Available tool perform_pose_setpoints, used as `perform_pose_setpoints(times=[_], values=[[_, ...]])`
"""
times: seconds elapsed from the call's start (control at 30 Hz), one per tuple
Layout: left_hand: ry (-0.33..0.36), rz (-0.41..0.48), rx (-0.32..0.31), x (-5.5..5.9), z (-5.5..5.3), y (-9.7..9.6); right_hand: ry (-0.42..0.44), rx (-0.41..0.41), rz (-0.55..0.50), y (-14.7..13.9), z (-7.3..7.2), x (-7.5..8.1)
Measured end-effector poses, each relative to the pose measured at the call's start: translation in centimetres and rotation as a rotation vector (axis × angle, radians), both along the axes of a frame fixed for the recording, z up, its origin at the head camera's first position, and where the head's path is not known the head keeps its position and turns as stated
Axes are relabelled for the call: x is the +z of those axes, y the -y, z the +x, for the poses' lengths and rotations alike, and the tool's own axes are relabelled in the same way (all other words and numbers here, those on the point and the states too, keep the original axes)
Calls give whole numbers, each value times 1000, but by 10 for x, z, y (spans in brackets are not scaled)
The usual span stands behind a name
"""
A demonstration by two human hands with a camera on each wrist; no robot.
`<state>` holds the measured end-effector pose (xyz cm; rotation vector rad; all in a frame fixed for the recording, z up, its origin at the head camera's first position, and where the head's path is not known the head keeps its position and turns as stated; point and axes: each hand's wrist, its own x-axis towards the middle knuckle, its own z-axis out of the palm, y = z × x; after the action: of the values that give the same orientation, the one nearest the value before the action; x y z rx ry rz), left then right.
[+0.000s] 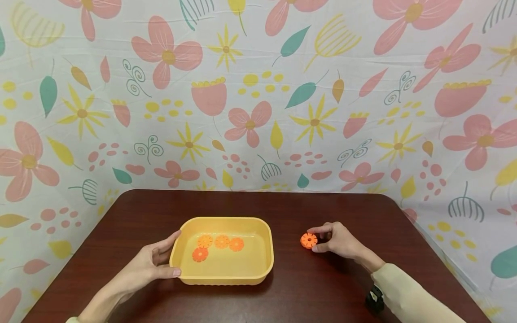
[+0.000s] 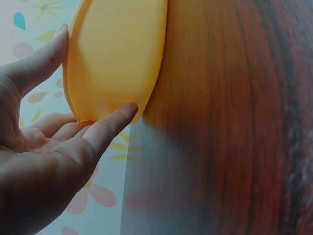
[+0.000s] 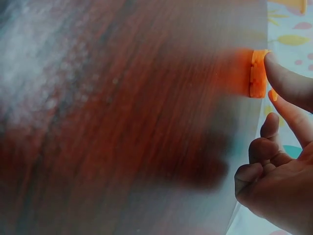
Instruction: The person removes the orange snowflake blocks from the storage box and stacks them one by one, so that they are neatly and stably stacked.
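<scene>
A yellow plastic tray [image 1: 222, 280] stands on the table, and orange notched discs [image 1: 199, 254] lie flat on its floor toward the left. My left hand [image 1: 141, 264] holds the tray's left end, thumb at the near corner and fingers at the far one. The left wrist view shows its fingers against the tray's outer wall [image 2: 117, 54]. To the right of the tray, my right hand [image 1: 339, 240] pinches a small stack of orange notched discs [image 1: 308, 241] between thumb and fingertips. In the right wrist view the stack [image 3: 258, 73] appears edge-on, at the tabletop; its other fingers are curled.
The dark wood-grain table [image 1: 291, 296] has rounded far corners. Behind and beside it hangs a white cloth [image 1: 258, 89] printed with flowers and leaves. A black strap device [image 1: 375, 299] is worn at the right wrist.
</scene>
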<state>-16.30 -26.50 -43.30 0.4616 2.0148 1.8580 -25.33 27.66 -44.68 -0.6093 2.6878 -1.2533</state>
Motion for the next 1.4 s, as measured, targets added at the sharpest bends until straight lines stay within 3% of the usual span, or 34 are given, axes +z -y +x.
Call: perform_pose_setpoints(times=[1.4], values=[[19, 2, 1, 1, 1, 0, -14, 15, 31, 2, 0, 5]])
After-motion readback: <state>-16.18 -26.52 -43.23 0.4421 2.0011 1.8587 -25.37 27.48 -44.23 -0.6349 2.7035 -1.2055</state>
